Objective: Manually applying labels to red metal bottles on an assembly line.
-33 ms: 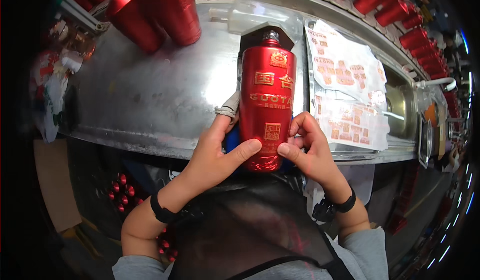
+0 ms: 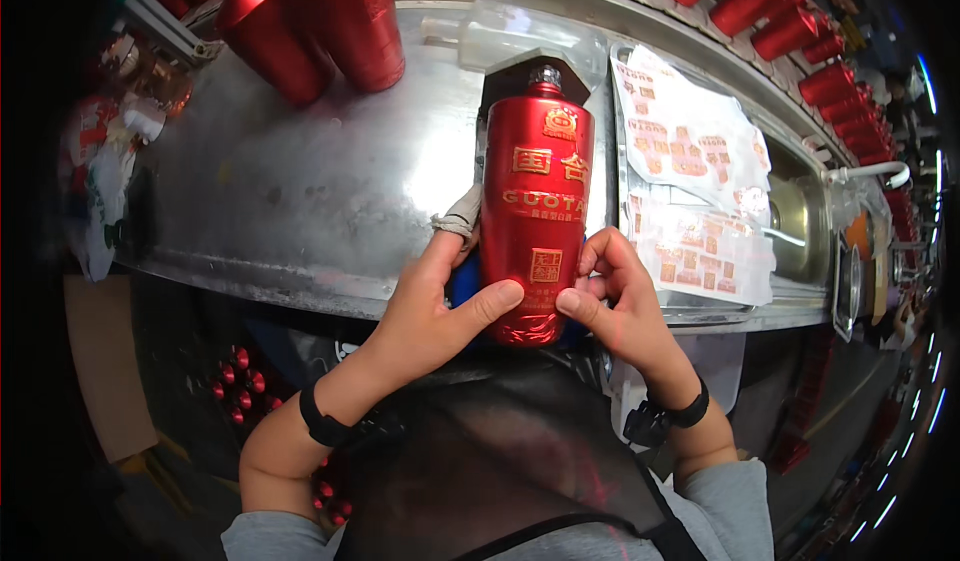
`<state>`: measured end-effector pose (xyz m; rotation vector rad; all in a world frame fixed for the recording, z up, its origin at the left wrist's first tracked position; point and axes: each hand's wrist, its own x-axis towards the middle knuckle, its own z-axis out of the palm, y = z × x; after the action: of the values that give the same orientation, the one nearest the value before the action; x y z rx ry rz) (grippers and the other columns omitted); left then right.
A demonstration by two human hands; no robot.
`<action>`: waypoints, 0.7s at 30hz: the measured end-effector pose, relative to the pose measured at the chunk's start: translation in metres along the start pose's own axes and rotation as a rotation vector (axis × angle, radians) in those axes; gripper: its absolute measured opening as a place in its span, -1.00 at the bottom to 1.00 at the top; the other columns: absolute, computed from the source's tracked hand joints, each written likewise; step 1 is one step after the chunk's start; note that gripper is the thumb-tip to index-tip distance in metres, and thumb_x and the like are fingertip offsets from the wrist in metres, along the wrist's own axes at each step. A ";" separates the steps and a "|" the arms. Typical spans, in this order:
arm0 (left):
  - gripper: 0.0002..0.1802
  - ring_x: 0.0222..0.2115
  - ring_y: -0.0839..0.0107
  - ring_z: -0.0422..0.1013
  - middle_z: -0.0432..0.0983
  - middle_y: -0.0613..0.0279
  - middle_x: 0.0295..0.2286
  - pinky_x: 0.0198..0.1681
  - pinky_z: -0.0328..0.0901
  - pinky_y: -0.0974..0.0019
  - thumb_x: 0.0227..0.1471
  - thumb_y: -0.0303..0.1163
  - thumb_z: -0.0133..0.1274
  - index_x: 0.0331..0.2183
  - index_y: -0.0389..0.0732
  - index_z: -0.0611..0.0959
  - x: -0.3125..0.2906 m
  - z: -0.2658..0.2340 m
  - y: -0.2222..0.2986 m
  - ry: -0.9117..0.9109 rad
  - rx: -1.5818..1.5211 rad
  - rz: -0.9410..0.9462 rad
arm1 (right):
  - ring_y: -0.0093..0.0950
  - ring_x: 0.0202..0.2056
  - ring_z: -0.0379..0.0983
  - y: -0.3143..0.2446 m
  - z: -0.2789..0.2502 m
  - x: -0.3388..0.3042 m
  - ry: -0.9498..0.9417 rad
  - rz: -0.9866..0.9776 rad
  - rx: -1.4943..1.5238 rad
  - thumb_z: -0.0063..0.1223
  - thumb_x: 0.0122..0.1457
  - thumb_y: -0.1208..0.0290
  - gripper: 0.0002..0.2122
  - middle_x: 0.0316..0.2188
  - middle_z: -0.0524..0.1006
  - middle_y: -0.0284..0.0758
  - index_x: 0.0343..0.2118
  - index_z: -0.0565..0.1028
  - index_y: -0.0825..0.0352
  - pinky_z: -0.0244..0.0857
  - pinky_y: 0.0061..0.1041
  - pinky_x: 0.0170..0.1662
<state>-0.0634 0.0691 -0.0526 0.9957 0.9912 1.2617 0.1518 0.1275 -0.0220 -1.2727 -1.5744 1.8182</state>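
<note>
A glossy red bottle [image 2: 537, 181] with gold lettering and emblems lies in front of me, its neck pointing away and its base toward my apron. Along the bottle's left side, my left hand [image 2: 425, 296] grips it, thumb on the front near the base. A pale grey cover [image 2: 458, 217] wraps a finger of that hand. My right hand [image 2: 622, 296] pinches the lower right edge with thumb and curled fingers. Behind the bottle's neck shows a dark angular support [image 2: 497, 83]. The bottle's back and the fingertips beneath it are hidden.
To the right lie white sheets of gold-red stickers [image 2: 690, 146], beside a metal sink [image 2: 790, 211] with a white tap. Several red bottles [image 2: 350, 31] stand at the far left of the metal worktop [image 2: 300, 181]. A clear plastic container [image 2: 510, 33] lies behind the support.
</note>
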 end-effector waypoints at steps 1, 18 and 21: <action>-0.09 0.26 0.25 0.10 0.12 -0.10 0.23 0.30 0.00 0.22 0.13 -0.33 0.18 0.29 -0.45 0.03 -0.001 -0.001 -0.001 -0.015 0.012 0.000 | -0.85 -0.48 0.16 0.000 0.002 0.000 0.004 0.006 0.041 0.31 0.10 0.37 -0.67 -0.43 0.31 -0.54 -0.30 0.28 0.25 0.09 -0.82 -0.43; -0.06 0.26 0.22 0.09 0.14 -0.14 0.22 0.30 0.02 0.20 0.09 -0.27 0.24 0.27 -0.48 0.07 -0.005 -0.006 -0.006 -0.010 0.046 0.025 | -0.68 -0.60 0.35 -0.002 -0.025 0.001 0.131 0.073 0.247 0.02 0.23 0.38 -0.89 -0.48 0.50 -0.36 -0.33 0.46 0.30 0.18 -0.75 -0.54; -0.04 0.27 0.21 0.09 0.13 -0.14 0.23 0.30 0.01 0.20 0.08 -0.27 0.24 0.28 -0.46 0.06 -0.004 -0.006 -0.005 -0.045 0.108 0.031 | -0.56 -0.45 0.48 -0.003 -0.045 0.006 0.264 0.149 0.753 0.03 0.20 0.45 -0.87 -0.40 0.52 -0.30 -0.22 0.44 0.34 0.38 -0.59 -0.34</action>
<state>-0.0685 0.0651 -0.0590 1.1216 1.0212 1.2162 0.1855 0.1582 -0.0185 -1.1937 -0.5619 1.9469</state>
